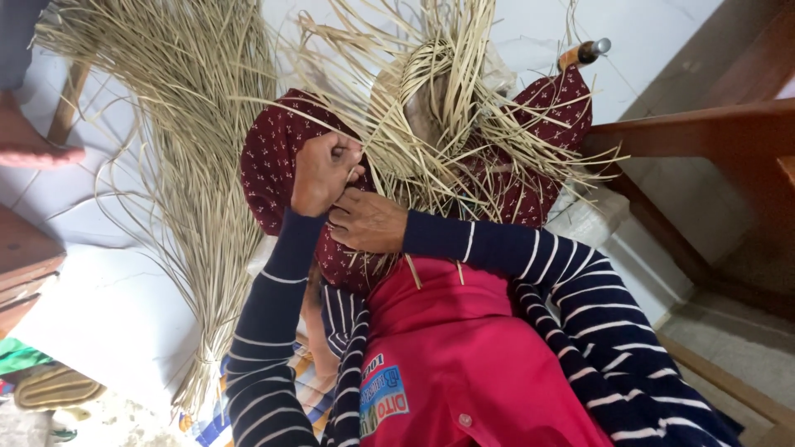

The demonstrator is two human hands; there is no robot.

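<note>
Pinching straw strands [389,165], left hand [325,172] fisted; right hand [367,222] just below, gripping strands too.

Place: a home used as a hand-weaving workspace, with the work done seated on the floor.
Floor: pale tiled floor [99,306], bare and worn.
Material: a long tied bundle of dry straw strips [203,165] spread across the tiles; a half-woven straw piece [439,108] on a lap.
Furniture: dark wooden frame [704,136] at the right, wooden plank edges [25,265] at the left.
Household sign: a sandal [54,387] left on the floor.
</note>
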